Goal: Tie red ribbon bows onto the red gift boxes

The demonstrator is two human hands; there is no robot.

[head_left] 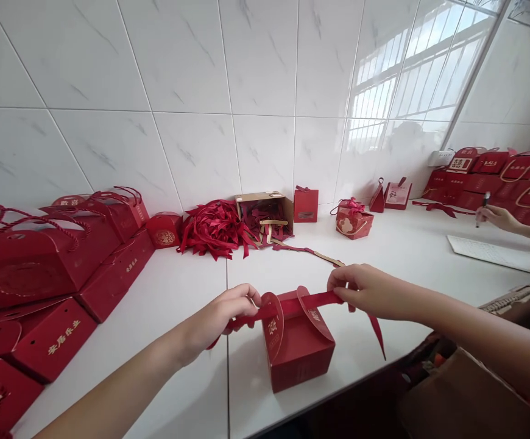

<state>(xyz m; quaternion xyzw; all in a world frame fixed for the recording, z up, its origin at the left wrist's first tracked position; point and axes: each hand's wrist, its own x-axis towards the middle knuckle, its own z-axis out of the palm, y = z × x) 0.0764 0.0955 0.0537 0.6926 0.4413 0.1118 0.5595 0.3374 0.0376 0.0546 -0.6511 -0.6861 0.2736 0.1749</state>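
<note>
A red gift box (299, 360) with rounded top flaps stands upright on the white table near its front edge. A red ribbon (292, 308) runs across the box top, passing by the flaps. My left hand (235, 311) pinches the ribbon just left of the box. On the other side, my right hand (356, 286) grips the ribbon's right part, and a loose tail hangs down below it. Both hands hold the ribbon roughly level and stretched.
Stacked red gift boxes (41, 256) line the left side. By the wall lie a heap of red ribbons (214, 225), an open carton (265, 201) and small red boxes (354, 219). At right, a co-worker's hand (498, 216) holds a pen above white paper (493, 255).
</note>
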